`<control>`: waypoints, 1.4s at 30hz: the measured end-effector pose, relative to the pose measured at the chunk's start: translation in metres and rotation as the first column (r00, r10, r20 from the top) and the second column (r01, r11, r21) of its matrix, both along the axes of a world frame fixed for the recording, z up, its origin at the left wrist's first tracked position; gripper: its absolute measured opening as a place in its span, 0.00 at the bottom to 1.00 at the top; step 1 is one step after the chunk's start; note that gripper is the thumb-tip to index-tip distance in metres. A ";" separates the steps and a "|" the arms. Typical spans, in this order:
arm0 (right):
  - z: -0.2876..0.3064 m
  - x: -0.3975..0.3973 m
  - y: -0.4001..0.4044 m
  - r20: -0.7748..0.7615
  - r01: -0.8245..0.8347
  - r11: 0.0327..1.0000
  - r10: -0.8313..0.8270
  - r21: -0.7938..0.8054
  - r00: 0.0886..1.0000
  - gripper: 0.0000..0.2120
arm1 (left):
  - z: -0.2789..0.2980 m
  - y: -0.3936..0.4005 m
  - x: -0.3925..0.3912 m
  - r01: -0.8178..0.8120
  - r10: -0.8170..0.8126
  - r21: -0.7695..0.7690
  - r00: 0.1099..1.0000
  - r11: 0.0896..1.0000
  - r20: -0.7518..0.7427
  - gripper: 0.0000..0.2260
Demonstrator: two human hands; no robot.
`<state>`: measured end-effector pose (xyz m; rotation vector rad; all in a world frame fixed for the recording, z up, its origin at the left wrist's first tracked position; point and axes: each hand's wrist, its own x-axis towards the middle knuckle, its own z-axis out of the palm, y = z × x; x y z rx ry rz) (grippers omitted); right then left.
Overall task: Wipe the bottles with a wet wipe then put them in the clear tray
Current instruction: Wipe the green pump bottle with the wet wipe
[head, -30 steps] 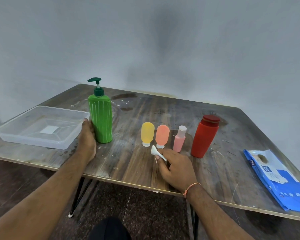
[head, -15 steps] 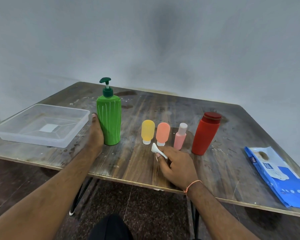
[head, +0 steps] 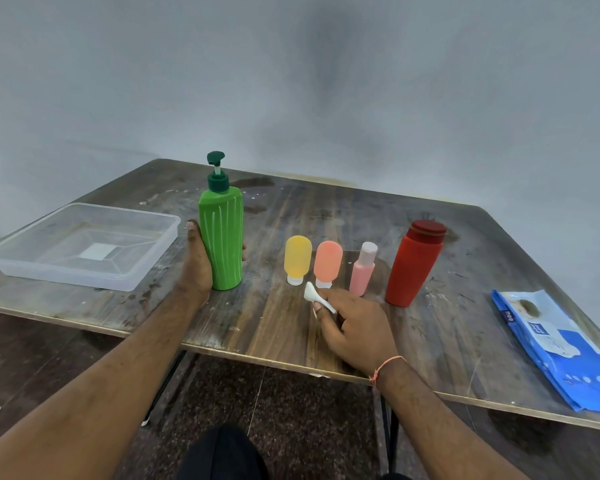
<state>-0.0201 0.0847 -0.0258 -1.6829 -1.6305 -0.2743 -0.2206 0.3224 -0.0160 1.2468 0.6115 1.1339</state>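
The green pump bottle (head: 221,237) has slid right, upright, left hand (head: 195,263) fingers gripping it; right hand (head: 354,327) pinches a wipe (head: 314,296).

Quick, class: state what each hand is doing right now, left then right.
Left hand: grips the green pump bottle standing on the table.
Right hand: pinches a small white wipe, holding no bottle.

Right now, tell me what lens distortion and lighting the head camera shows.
Head view: wide-angle bowing curves the worn wooden table; soft, even light with faint shadows; a dark smudge mottles the grey wall; the green pump bottle and clear plastic tray stay sharp.
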 end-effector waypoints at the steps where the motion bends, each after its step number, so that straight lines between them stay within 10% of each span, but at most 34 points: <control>1: 0.000 0.000 0.000 0.000 -0.001 1.000 0.001 -0.002 1.000 0.13 | 0.001 -0.001 0.000 -0.004 0.005 -0.007 1.000 1.000 0.006 0.38; 42: 0.001 0.000 -0.001 0.074 -0.060 0.994 0.053 0.095 0.996 0.14 | 0.016 -0.110 0.067 0.353 -0.235 -0.315 0.904 0.881 0.357 0.46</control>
